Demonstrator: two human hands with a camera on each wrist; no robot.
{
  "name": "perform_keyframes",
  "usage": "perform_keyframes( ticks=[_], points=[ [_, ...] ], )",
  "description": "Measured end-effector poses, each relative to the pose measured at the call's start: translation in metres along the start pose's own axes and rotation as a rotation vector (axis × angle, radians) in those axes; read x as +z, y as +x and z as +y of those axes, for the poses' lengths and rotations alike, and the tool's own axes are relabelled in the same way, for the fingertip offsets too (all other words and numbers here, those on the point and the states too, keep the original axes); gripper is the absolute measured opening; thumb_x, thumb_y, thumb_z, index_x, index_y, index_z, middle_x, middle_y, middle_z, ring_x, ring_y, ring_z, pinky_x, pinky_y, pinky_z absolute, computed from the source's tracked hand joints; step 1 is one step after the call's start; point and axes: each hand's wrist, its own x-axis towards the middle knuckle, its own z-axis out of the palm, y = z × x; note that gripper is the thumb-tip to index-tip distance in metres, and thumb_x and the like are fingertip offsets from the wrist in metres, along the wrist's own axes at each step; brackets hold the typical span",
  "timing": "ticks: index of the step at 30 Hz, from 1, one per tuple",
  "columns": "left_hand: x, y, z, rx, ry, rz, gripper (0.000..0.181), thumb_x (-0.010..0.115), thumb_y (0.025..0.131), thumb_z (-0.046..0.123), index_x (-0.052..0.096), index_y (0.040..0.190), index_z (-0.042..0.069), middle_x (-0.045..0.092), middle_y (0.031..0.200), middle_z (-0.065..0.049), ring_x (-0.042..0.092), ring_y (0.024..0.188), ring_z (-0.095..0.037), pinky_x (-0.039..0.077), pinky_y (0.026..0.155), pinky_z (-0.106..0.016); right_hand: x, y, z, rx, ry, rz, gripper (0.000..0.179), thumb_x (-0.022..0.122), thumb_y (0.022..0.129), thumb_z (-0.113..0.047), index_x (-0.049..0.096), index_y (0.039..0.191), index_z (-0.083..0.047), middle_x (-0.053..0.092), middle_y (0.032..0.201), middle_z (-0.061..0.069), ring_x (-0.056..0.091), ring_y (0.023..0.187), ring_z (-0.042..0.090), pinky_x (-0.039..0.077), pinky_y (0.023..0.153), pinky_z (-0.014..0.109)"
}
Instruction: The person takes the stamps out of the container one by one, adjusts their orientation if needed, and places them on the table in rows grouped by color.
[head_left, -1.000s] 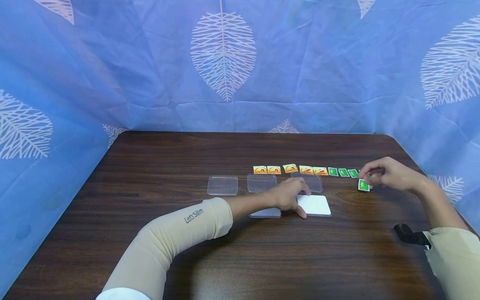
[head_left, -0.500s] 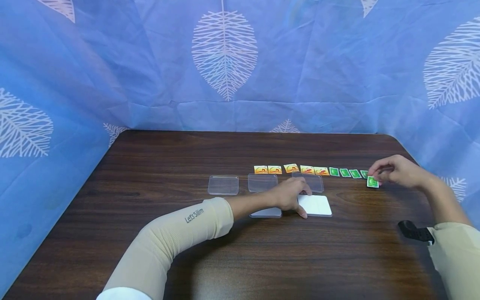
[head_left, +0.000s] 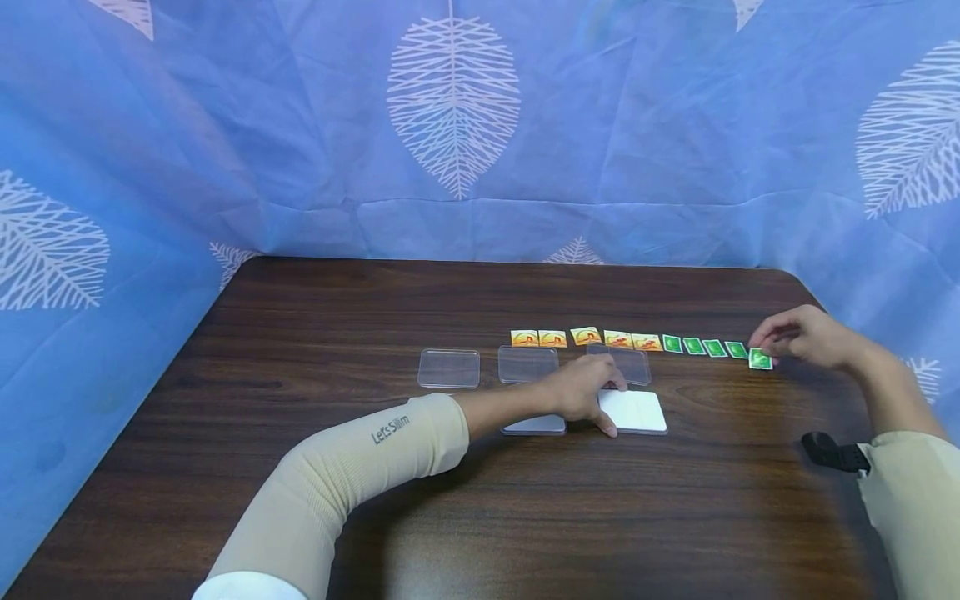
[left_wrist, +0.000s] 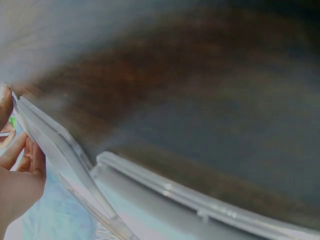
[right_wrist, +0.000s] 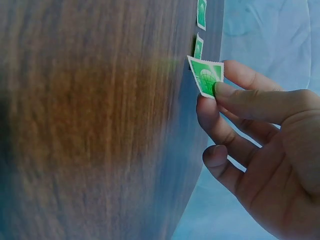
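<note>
At the right end of a row of stamps, my right hand pinches a small green stamp between thumb and fingertips, with the stamp's printed face showing. Several green stamps lie in line to its left, followed by several orange stamps. My left hand holds a flat clear plastic case with a white top at its left side, thumb at the near edge and fingers at the far edge. Close up, the left wrist view shows fingers against the case's rim.
Clear plastic cases lie in a row behind my left forearm, one in the middle and one partly behind the hand. Another white-filled case sits beneath the left wrist. A blue leaf-print cloth hangs behind the dark wooden table.
My right hand has moved right along the row with the green stamp, uncovering another green stamp to its left. The left hand stays on the white-topped case.
</note>
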Motion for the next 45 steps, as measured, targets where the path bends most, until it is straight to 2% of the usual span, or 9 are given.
perform_keyframes(
  ticks=[5, 9, 16, 23, 33, 40, 45],
  points=[
    [-0.001, 0.0, 0.001, 0.003, -0.003, 0.003, 0.063, 0.083, 0.071, 0.036, 0.062, 0.124, 0.008, 0.057, 0.112, 0.0, 0.052, 0.097, -0.007, 0.04, 0.078, -0.013, -0.004, 0.002, 0.003, 0.052, -0.012, -0.001, 0.025, 0.049, 0.083, 0.02, 0.068, 0.087, 0.005, 0.063, 0.073, 0.006, 0.049, 0.059, 0.014, 0.036, 0.045, 0.028],
    [-0.001, 0.0, 0.001, 0.005, -0.007, -0.005, 0.063, 0.083, 0.071, 0.036, 0.062, 0.123, 0.008, 0.056, 0.113, 0.0, 0.051, 0.096, -0.007, 0.039, 0.077, -0.013, -0.005, 0.003, 0.002, 0.087, -0.02, -0.009, 0.023, 0.05, 0.082, 0.02, 0.067, 0.086, 0.006, 0.064, 0.074, 0.006, 0.052, 0.061, 0.011, 0.042, 0.049, 0.028],
    [-0.001, 0.0, 0.002, 0.01, -0.004, -0.008, 0.063, 0.082, 0.072, 0.036, 0.061, 0.124, 0.007, 0.056, 0.115, -0.001, 0.051, 0.099, -0.007, 0.039, 0.079, -0.013, -0.002, 0.007, 0.002, 0.081, -0.091, -0.006, 0.014, 0.059, 0.081, 0.016, 0.068, 0.085, 0.005, 0.064, 0.073, 0.005, 0.053, 0.065, 0.007, 0.046, 0.057, 0.027],
    [-0.001, 0.0, 0.002, 0.013, 0.0, -0.008, 0.062, 0.082, 0.072, 0.037, 0.062, 0.123, 0.008, 0.057, 0.115, 0.0, 0.051, 0.1, -0.007, 0.039, 0.081, -0.013, -0.003, 0.01, 0.001, 0.125, -0.127, -0.029, 0.013, 0.059, 0.084, 0.012, 0.068, 0.089, 0.004, 0.063, 0.077, 0.007, 0.053, 0.066, 0.011, 0.046, 0.057, 0.029],
    [-0.002, -0.001, 0.001, 0.002, 0.006, -0.007, 0.061, 0.082, 0.072, 0.037, 0.062, 0.123, 0.008, 0.057, 0.114, 0.0, 0.052, 0.099, -0.007, 0.04, 0.081, -0.014, -0.001, 0.014, 0.001, 0.067, -0.133, -0.008, 0.014, 0.061, 0.081, 0.013, 0.069, 0.085, 0.002, 0.064, 0.073, 0.004, 0.054, 0.065, 0.006, 0.045, 0.057, 0.026],
    [-0.001, -0.001, 0.0, 0.007, 0.007, -0.008, 0.062, 0.082, 0.071, 0.037, 0.062, 0.123, 0.008, 0.057, 0.113, 0.0, 0.052, 0.099, -0.007, 0.04, 0.081, -0.013, -0.002, 0.016, -0.002, 0.092, -0.14, -0.024, 0.014, 0.06, 0.082, 0.012, 0.069, 0.086, 0.002, 0.064, 0.075, 0.005, 0.054, 0.065, 0.007, 0.046, 0.057, 0.026],
    [-0.002, -0.001, 0.0, 0.015, 0.017, -0.005, 0.063, 0.083, 0.071, 0.037, 0.062, 0.123, 0.008, 0.057, 0.112, 0.0, 0.052, 0.098, -0.007, 0.04, 0.08, -0.013, -0.001, 0.017, -0.001, 0.08, -0.14, -0.017, 0.014, 0.061, 0.081, 0.013, 0.069, 0.085, 0.002, 0.064, 0.074, 0.005, 0.052, 0.064, 0.006, 0.045, 0.057, 0.026]
  ],
)
